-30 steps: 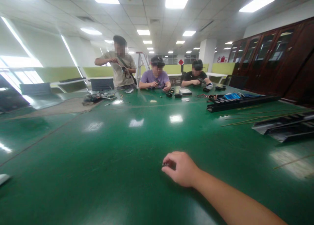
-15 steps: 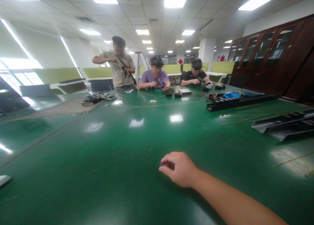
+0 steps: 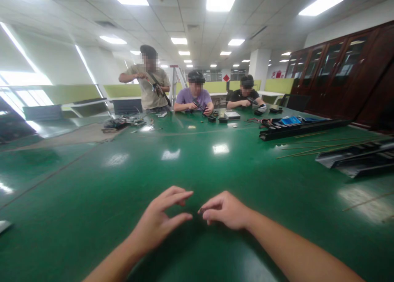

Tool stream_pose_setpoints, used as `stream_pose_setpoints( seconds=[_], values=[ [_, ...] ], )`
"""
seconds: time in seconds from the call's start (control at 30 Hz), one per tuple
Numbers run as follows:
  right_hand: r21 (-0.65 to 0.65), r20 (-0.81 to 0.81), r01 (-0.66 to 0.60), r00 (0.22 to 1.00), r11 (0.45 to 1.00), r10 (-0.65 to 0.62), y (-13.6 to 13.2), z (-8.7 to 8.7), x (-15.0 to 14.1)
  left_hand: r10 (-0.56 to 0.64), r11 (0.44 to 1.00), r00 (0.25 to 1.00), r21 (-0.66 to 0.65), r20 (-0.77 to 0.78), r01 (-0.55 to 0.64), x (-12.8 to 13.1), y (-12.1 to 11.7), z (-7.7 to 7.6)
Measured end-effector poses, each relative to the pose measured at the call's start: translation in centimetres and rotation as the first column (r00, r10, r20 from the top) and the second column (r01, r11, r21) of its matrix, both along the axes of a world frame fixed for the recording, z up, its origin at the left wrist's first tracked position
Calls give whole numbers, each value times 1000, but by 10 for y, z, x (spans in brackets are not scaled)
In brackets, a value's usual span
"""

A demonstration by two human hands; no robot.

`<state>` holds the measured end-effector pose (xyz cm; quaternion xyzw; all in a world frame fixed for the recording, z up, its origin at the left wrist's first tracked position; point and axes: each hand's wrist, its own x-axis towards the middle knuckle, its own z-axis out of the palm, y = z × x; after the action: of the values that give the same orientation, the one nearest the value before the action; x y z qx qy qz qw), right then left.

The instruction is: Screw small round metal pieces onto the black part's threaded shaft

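Note:
My right hand (image 3: 226,211) hovers low over the green table (image 3: 123,179), its fingers pinched on a small dark object (image 3: 202,210) that I cannot make out. My left hand (image 3: 160,222) is just to its left, fingers spread and pointing toward the right hand's fingertips. A narrow gap separates the two hands. The left hand holds nothing.
Long black trays (image 3: 295,128) and thin rods (image 3: 308,152) lie at the right. More black trays (image 3: 357,159) sit nearer the right edge. Three people (image 3: 193,97) work at the far end among small parts. A white item (image 3: 4,225) lies at the left edge.
My left hand has come into view from below and reached toward the right hand. The right hand has stayed almost in place, still pinched.

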<state>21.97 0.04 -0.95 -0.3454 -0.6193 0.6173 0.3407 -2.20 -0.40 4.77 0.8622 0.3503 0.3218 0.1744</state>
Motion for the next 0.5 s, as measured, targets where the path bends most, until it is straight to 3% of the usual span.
stream_pose_setpoints(
  seconds=[0.1,0.27,0.4,0.5],
  values=[
    [-71,-108,-67,992,995,59,0,1,2,-115,988,990,-93,85,123,35,-4,-6],
    [-134,-210,-111,974,985,81,0,2,3,-88,985,970,-129,225,119,48,-12,-11],
    [-169,-180,-124,979,978,94,2,0,3,59,969,950,-245,307,19,30,-14,-10],
    [-183,-122,-126,987,975,105,4,-2,3,295,934,899,-294,324,-200,-13,-13,-2]
  ],
)
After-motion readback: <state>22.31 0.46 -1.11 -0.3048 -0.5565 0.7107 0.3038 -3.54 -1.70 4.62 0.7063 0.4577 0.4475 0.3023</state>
